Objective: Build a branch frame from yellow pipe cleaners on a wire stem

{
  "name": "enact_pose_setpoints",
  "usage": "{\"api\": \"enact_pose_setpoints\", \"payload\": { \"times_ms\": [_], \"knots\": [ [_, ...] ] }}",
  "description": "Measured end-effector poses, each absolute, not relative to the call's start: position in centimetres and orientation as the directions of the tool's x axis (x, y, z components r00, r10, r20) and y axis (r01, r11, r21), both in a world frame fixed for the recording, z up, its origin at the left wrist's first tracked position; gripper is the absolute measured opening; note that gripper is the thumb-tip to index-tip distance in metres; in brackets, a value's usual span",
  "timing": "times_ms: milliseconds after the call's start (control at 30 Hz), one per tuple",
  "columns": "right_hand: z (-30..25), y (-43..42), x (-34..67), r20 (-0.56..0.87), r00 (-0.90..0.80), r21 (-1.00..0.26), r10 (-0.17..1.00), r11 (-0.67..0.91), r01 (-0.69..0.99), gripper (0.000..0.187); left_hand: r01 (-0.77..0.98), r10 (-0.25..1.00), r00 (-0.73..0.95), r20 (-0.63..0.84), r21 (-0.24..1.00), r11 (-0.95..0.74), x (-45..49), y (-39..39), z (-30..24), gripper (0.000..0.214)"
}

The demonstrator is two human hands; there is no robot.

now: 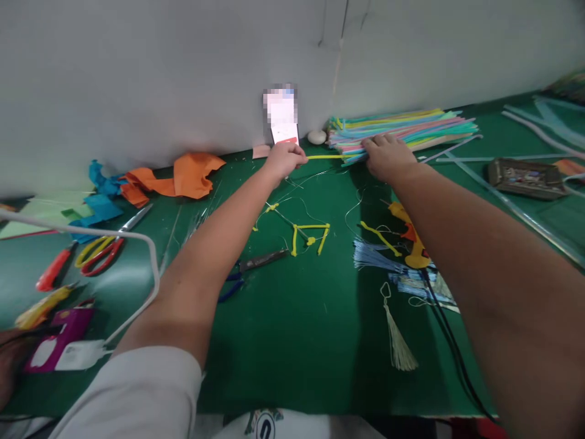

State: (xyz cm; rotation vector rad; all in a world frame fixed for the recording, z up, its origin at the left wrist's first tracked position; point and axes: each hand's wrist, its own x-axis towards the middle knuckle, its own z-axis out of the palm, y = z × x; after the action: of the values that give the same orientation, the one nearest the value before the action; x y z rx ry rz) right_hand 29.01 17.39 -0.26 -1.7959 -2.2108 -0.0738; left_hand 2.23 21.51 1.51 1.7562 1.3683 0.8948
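Left hand (pixel 284 163): thumb and fingertips pinched together on the end of a yellow strip (pixel 324 157). I see the strip run rightward, nearly level, to the near left edge of a multicoloured bundle (pixel 406 125). Right hand (pixel 388 157): laid on the bundle's near side, fingers curved down; the contact is shaded, so I cannot tell whether they pinch anything.

Close behind the left hand, a lit phone (pixel 281 113) leans on the wall (pixel 183 73), which bounds reach at the back. A pale rounded object (pixel 317 136) sits between phone and bundle.

Nearer me, between the forearms: bent yellow pieces (pixel 311 227) joined by thin wire, with pliers (pixel 262 261) lying just left of them, handles partly under the left forearm. From there I note a broad bare stretch of green tabletop (pixel 292 341) down to the front edge.

Right margin of that stretch: a cream tassel (pixel 398 341), blue tassels (pixel 379 255), and a yellow tool (pixel 415 253) partly behind the right forearm, its black cord (pixel 457 347) crossing the front edge.

Outer left: scissors (pixel 107 250), orange material (pixel 192 177). Outer right: dark tray (pixel 525 178).
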Motion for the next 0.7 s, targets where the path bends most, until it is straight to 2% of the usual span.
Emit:
{"api": "enact_pose_setpoints", "payload": {
  "times_ms": [133, 267, 400, 500, 600, 633, 700],
  "knots": [
    [-1.0, 18.0, 29.2, 0.274, -0.159, -0.195, 0.948, 0.217, 0.957, 0.049, 0.355, 0.996, 0.081, 0.038, 0.933, -0.064, -2.2, 20.1, 2.4, 0.010],
    [-1.7, 18.7, 29.3, 0.283, -0.129, -0.242, 0.950, 0.201, 0.949, 0.052, 0.030, 0.988, -0.150, 0.032, 0.999, -0.028, -6.5, 19.4, 3.1, 0.014],
    [-2.0, 18.6, 29.3, 0.311, -0.106, -0.292, 0.944, 0.201, 0.935, 0.049, -0.164, 0.936, -0.343, 0.076, 0.977, -0.139, -10.9, 18.9, 5.1, 0.024],
    [-1.2, 18.3, 29.0, 0.337, -0.092, -0.328, 0.937, 0.208, 0.922, 0.049, -0.205, 0.879, -0.462, 0.119, 0.950, -0.236, -13.6, 18.4, 7.3, 0.031],
    [1.0, 17.6, 27.4, 0.383, -0.072, -0.371, 0.921, 0.225, 0.901, 0.049, -0.230, 0.865, -0.484, 0.134, 0.934, -0.274, -14.2, 17.9, 9.1, 0.027],
    [2.1, 17.0, 26.6, 0.408, -0.056, -0.407, 0.911, 0.236, 0.883, 0.050, -0.240, 0.870, -0.472, 0.143, 0.929, -0.283, -13.9, 17.8, 9.5, 0.025],
    [4.4, 15.0, 24.5, 0.420, 0.072, -0.689, 0.904, 0.266, 0.674, 0.052, -0.255, 0.878, -0.462, 0.126, 0.929, -0.268, -12.3, 17.6, 10.1, 0.024]
  ]
}}
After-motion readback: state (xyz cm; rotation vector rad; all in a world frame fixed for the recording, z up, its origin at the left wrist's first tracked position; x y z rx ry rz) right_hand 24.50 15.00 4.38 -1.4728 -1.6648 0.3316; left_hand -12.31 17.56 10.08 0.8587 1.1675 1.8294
